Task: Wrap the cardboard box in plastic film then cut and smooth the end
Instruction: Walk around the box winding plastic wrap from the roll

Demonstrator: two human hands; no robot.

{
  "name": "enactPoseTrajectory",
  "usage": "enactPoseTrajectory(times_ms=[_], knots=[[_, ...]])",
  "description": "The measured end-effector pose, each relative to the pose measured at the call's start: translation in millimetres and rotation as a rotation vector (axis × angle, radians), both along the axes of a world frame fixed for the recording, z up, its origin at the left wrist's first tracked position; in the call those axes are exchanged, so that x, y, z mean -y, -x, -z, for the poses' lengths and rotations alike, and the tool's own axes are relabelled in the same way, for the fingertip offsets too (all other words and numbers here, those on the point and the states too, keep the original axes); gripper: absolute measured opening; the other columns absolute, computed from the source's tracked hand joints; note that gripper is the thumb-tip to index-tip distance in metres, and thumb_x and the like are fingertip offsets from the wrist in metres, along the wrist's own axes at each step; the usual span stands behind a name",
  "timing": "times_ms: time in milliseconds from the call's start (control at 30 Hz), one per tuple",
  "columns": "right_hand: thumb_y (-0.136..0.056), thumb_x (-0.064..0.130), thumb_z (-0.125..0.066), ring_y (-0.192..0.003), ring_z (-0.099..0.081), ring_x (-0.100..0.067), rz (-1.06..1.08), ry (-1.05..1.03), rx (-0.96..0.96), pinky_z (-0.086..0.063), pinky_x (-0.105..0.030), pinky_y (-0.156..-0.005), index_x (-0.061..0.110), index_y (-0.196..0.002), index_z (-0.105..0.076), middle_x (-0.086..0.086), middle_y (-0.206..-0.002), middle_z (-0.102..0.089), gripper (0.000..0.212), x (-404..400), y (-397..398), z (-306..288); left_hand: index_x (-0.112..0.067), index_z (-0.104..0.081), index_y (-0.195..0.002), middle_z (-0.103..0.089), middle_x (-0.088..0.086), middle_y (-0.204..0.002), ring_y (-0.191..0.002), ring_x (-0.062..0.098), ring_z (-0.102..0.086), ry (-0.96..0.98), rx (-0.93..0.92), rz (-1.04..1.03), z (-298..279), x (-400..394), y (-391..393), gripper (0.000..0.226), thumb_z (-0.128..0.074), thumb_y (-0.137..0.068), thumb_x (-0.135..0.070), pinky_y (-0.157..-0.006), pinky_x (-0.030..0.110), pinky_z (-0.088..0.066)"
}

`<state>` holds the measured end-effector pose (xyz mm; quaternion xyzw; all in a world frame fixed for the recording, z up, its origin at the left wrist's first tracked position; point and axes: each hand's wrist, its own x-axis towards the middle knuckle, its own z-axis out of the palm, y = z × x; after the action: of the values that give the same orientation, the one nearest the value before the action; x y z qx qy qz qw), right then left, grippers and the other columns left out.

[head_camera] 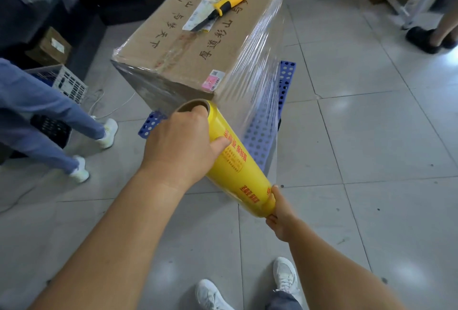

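my left hand (182, 146) is closed around the upper end of the long yellow roll of plastic film (235, 158), with fingers curled over the brown core opening. my right hand (278, 213) grips the lower end, though i cannot tell how its fingers sit because the roll hides them. just beyond my left hand stands the big brown cardboard box with handwritten characters (198, 34), on a blue perforated plastic pallet (260, 131).

i judge the wrapping is well under way: clear film (257, 61) already covers the near side and the right side, stretched tight from the roll to the box. the top is bare. cutting and smoothing are left (the yellow and black utility knife (228, 2) waits on the top, far from both hands).

the film looks shiny, with fine wrinkles.
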<state>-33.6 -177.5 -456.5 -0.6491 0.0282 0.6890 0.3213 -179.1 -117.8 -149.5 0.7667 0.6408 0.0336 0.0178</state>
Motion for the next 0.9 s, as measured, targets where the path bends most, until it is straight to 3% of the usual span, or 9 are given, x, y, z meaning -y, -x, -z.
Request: enactPoseTrajectory(times_ms=[100, 167, 333, 433, 533, 600, 667, 833, 900], knots=[[-0.084, 0.07, -0.045, -0.102, -0.053, -0.017, 0.01, 0.001, 0.017, -0.044, -0.025, -0.078, 0.02, -0.125, -0.054, -0.007, -0.126, -0.059, 0.066, -1, 30, 0, -0.017, -0.049, -0.097, -0.064, 0.013, -0.102, -0.093, 0.035, -0.058, 0.007, -0.005, 0.051, 0, -4, 27, 0.039, -0.061, -0.081, -0.05, -0.063, 0.034, -0.032], [-0.085, 0.07, -0.044, -0.107, -0.052, -0.017, 0.027, -0.005, 0.014, -0.043, -0.025, -0.078, 0.021, -0.129, -0.053, -0.005, -0.129, -0.057, 0.066, -2, 54, -2, -0.017, -0.048, -0.095, -0.063, 0.013, -0.101, -0.093, 0.035, -0.058, 0.023, -0.004, 0.088, -1, -8, 47, 0.037, -0.061, -0.082, -0.049, -0.064, 0.034, -0.033], [-0.084, 0.075, -0.038, -0.115, -0.051, -0.015, 0.065, -0.028, 0.015, -0.039, -0.027, -0.087, 0.026, -0.129, -0.052, 0.0, -0.128, -0.057, 0.067, -8, 104, -5, -0.015, -0.052, -0.101, -0.063, 0.013, -0.101, -0.094, 0.037, -0.057, 0.036, -0.045, 0.18, 0, -23, 92, 0.038, -0.06, -0.082, -0.047, -0.066, 0.033, -0.033], [-0.082, 0.075, -0.039, -0.101, -0.055, -0.013, 0.099, -0.058, 0.012, -0.044, -0.027, -0.082, 0.024, -0.125, -0.054, 0.0, -0.117, -0.06, 0.068, -16, 132, -6, -0.015, -0.052, -0.1, -0.063, 0.012, -0.1, -0.092, 0.036, -0.057, 0.049, -0.039, 0.25, -1, -32, 116, 0.036, -0.059, -0.082, -0.046, -0.066, 0.034, -0.035], [-0.082, 0.076, -0.036, -0.113, -0.054, -0.015, 0.13, -0.074, 0.016, -0.045, -0.031, -0.093, 0.026, -0.13, -0.053, -0.003, -0.129, -0.059, 0.072, -27, 153, -6, -0.015, -0.053, -0.107, -0.063, 0.011, -0.104, -0.095, 0.036, -0.057, 0.067, -0.018, 0.298, -2, -43, 135, 0.038, -0.061, -0.082, -0.043, -0.069, 0.035, -0.04], [-0.082, 0.077, -0.035, -0.093, -0.058, -0.013, 0.15, -0.069, 0.017, -0.05, -0.024, -0.074, 0.022, -0.124, -0.054, -0.003, -0.112, -0.063, 0.071, -32, 164, -8, -0.015, -0.053, -0.107, -0.062, 0.011, -0.101, -0.093, 0.036, -0.057, 0.071, 0.009, 0.331, -1, -52, 145, 0.037, -0.063, -0.081, -0.041, -0.07, 0.037, -0.043], [-0.084, 0.075, -0.037, -0.071, -0.053, -0.011, 0.197, -0.053, 0.029, -0.045, -0.022, -0.056, 0.023, -0.114, -0.054, 0.0, -0.089, -0.058, 0.062, -37, 174, -9, -0.016, -0.054, -0.103, -0.062, 0.01, -0.096, -0.089, 0.035, -0.057, 0.073, 0.035, 0.361, 1, -62, 153, 0.034, -0.064, -0.08, -0.039, -0.068, 0.036, -0.044], [-0.082, 0.077, -0.034, -0.066, -0.048, -0.009, 0.23, -0.05, 0.05, -0.04, -0.018, -0.038, 0.024, -0.118, -0.054, -0.001, -0.085, -0.054, 0.068, -53, 191, 4, -0.019, -0.055, -0.102, -0.063, 0.007, -0.096, -0.088, 0.033, -0.058, 0.098, 0.072, 0.423, 9, -93, 169, 0.033, -0.064, -0.079, -0.04, -0.073, 0.039, -0.05], [-0.086, 0.074, -0.033, -0.065, -0.05, -0.009, 0.257, -0.051, 0.033, -0.039, -0.016, -0.039, 0.022, -0.12, -0.055, -0.003, -0.088, -0.057, 0.066, -60, 196, 9, -0.02, -0.056, -0.1, -0.063, 0.005, -0.095, -0.087, 0.031, -0.058, 0.119, 0.093, 0.442, 12, -107, 175, 0.031, -0.065, -0.078, -0.041, -0.073, 0.04, -0.051]])
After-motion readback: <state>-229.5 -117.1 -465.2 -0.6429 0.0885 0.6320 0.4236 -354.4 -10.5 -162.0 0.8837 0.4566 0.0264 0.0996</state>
